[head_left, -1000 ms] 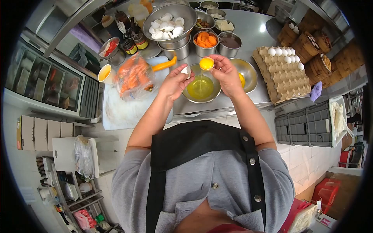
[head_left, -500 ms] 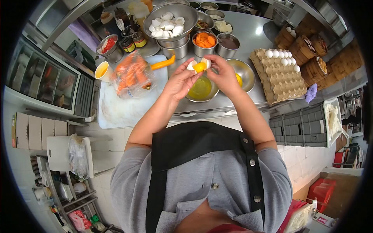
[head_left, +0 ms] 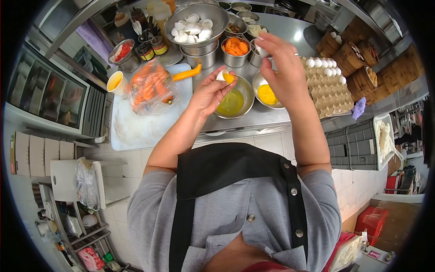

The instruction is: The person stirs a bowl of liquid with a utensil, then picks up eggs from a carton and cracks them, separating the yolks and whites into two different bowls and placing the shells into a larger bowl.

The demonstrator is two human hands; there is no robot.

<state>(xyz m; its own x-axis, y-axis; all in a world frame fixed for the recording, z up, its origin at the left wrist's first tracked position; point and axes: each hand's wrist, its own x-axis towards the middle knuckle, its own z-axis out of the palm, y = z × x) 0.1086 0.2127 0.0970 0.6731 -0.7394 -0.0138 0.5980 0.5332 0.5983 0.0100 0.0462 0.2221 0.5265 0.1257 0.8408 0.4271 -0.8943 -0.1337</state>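
Eggshell half [head_left: 220, 75] with yolk [head_left: 229, 78] is gripped by the left hand [head_left: 210, 94], above the left side of the left bowl [head_left: 247, 96] with egg white [head_left: 230, 103]. The right hand [head_left: 288, 64], farther right, pinches a white shell piece [head_left: 260, 51] near the right bowl [head_left: 258, 81] with yellow yolks [head_left: 267, 94].

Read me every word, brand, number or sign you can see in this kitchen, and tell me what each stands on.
No text is readable.
Yellow labels on two small, dark, round jars: too small to read.
Small pink-and-white patch, lower right: too blurred to tell whether it bears writing.
White eggshell piece in the left hand: no marks visible.
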